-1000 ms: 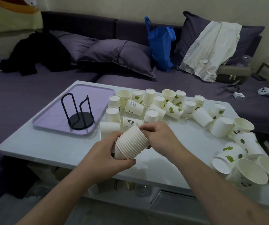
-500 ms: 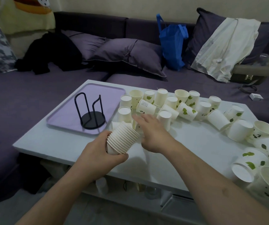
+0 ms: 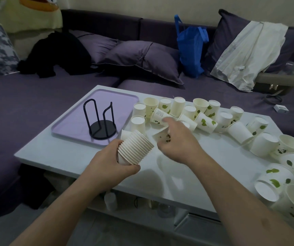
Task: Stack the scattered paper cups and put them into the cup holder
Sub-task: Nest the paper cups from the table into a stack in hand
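While the left hand (image 3: pixel 110 162) grips a nested stack of white paper cups (image 3: pixel 135 148), the right hand (image 3: pixel 176 141) closes on a loose leaf-printed paper cup (image 3: pixel 162 135). Many cups remain scattered on the white counter (image 3: pixel 204 157); the black wire cup holder (image 3: pixel 100 119) stands empty.

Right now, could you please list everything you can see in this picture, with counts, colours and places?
Stack of nested cups: one, white, tilted in the left hand.
Single cup: one, white with green print, in the right hand.
Loose cups: too many to count surely, white with green leaves, scattered across the table's far and right sides.
Cup holder: one, black wire, empty, on the tray.
Tray: one, lilac, table's left.
Table: one, white.
Sofa: purple, behind the table.
Pillows: several, purple, on the sofa.
Bag: one, blue, on the sofa.
White garment: one, right end of the sofa.
Black garment: one, left.
Left hand: holding the stack.
Right hand: closed on the single cup.
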The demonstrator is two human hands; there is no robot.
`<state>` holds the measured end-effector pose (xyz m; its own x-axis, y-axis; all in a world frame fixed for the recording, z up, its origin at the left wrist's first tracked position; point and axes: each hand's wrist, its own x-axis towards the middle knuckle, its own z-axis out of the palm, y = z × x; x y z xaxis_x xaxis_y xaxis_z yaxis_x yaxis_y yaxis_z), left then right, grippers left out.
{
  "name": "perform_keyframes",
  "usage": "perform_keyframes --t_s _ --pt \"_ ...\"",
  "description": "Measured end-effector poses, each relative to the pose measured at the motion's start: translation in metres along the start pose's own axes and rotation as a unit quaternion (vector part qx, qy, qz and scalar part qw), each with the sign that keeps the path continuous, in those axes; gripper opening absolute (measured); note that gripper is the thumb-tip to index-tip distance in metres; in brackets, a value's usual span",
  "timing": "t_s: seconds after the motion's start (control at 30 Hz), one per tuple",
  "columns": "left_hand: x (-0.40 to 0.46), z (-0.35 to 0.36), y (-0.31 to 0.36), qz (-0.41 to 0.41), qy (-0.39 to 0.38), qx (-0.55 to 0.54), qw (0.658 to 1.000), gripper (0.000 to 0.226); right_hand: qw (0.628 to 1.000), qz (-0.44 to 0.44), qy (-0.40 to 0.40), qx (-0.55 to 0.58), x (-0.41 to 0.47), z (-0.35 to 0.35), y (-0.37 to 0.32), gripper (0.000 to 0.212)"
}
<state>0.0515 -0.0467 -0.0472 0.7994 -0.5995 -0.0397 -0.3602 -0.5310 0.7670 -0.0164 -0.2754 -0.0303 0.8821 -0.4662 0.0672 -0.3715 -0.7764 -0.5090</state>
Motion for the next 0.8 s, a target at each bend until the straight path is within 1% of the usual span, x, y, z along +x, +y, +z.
perform_keyframes --t_s 0.03,0.1,0.17,0.23,0.3,0.4,0.57,0.6,0.7,0.8 --pt "-0.001 0.0 0.001 0.002 -0.002 0.001 1.0 0.059 0.997 -0.004 0.028 0.066 -0.002 -0.006 0.002 0.073" --pt "-0.003 0.001 0.002 0.006 -0.006 0.003 1.0 0.059 0.981 -0.006 0.069 0.183 -0.008 -0.016 0.003 0.072" --pt "-0.005 0.002 0.002 0.009 -0.01 0.004 1.0 0.061 0.955 0.014 0.083 0.285 -0.013 -0.023 0.003 0.067" --pt "-0.007 0.003 0.002 0.015 -0.014 0.006 1.0 0.063 0.928 0.037 0.062 0.365 -0.015 -0.024 0.001 0.065" --pt "-0.009 0.005 0.003 0.022 -0.016 0.009 1.0 0.065 0.911 0.049 0.024 0.408 -0.017 -0.02 -0.002 0.065" --pt "-0.011 0.007 0.006 0.029 -0.014 0.011 0.999 0.066 0.906 0.045 -0.024 0.421 -0.024 -0.009 -0.009 0.062" --pt "-0.01 0.009 0.008 0.026 -0.007 0.003 1.0 0.065 0.918 0.026 -0.059 0.391 -0.035 0.004 -0.02 0.056" --pt "-0.01 0.009 0.008 0.024 -0.003 -0.002 1.0 0.063 0.917 0.021 -0.069 0.392 -0.037 0.007 -0.02 0.054" --pt "-0.009 0.009 0.009 0.017 0.004 -0.014 1.0 0.061 0.919 0.008 -0.113 0.379 -0.041 0.01 -0.021 0.036" --pt "-0.008 0.011 0.01 0.015 0.002 -0.016 1.0 0.061 0.923 0.008 -0.135 0.36 -0.041 0.009 -0.018 0.035"
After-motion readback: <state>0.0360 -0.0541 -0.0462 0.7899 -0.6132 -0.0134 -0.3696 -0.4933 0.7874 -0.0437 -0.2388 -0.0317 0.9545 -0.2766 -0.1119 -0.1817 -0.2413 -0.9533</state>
